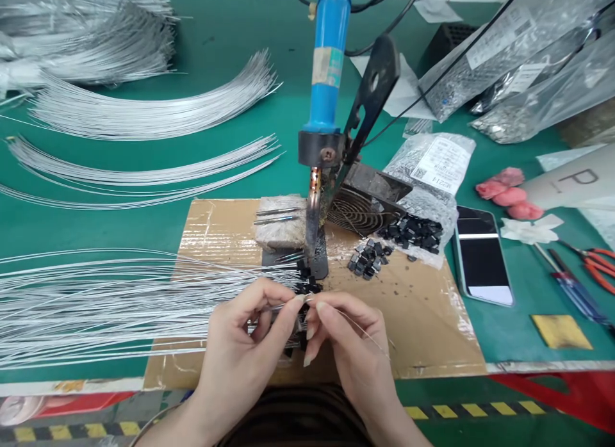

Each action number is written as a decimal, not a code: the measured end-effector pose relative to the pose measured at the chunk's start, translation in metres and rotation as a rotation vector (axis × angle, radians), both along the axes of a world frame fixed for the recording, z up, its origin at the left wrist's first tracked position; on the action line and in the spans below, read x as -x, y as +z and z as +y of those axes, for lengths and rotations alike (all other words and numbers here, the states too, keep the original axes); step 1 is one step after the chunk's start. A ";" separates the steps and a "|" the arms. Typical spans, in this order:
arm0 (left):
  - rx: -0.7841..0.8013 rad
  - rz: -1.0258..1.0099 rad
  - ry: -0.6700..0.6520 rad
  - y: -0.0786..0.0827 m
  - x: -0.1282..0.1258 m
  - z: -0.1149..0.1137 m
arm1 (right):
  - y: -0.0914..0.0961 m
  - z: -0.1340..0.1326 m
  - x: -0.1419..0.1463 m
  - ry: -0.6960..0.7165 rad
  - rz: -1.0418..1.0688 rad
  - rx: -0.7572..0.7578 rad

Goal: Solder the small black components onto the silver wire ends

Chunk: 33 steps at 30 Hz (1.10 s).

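My left hand [257, 335] is closed in a pinch at the front middle of the cardboard. What sits between its fingertips is too small to make out. Almost touching it, my right hand [353, 338] pinches a thin wire [360, 328] that trails back over the palm. Beneath the hands lie the black connector ends [307, 284] of many thin white cables [120, 306], which run off to the left. Just beyond my fingertips, a blue-handled soldering iron [329, 63] is clamped with its tip [312, 226] pointing down.
Cardboard [423, 325] covers the green table [230, 18]. Cable bundles [158, 114] lie at the left. Behind the iron are a pad with metal pins [278, 223] and a fan [358, 210]. To the right are small black connectors [369, 258], a phone [483, 255], pliers [598, 268] and a yellow sponge [561, 332].
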<state>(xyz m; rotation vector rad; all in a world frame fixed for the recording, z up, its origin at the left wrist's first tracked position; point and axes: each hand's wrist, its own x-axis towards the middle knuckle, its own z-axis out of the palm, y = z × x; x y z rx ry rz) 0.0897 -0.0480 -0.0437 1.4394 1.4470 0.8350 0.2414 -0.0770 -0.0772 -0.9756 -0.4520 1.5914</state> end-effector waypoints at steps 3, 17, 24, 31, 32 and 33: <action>-0.012 0.008 -0.006 0.003 -0.001 0.001 | 0.000 0.000 0.000 -0.004 -0.055 0.006; -0.086 0.034 -0.019 0.005 -0.002 -0.001 | 0.001 0.000 0.001 -0.029 -0.071 0.019; -0.115 0.031 -0.036 0.003 -0.002 -0.001 | 0.004 0.000 0.000 -0.037 -0.099 -0.011; -0.097 0.049 -0.038 0.002 -0.002 -0.002 | 0.006 0.000 -0.001 -0.051 -0.122 -0.032; -0.098 0.052 -0.035 0.002 -0.002 -0.002 | 0.006 0.000 -0.001 -0.047 -0.115 -0.030; -0.104 0.056 -0.034 0.001 -0.002 -0.002 | 0.007 0.000 -0.001 -0.045 -0.106 -0.023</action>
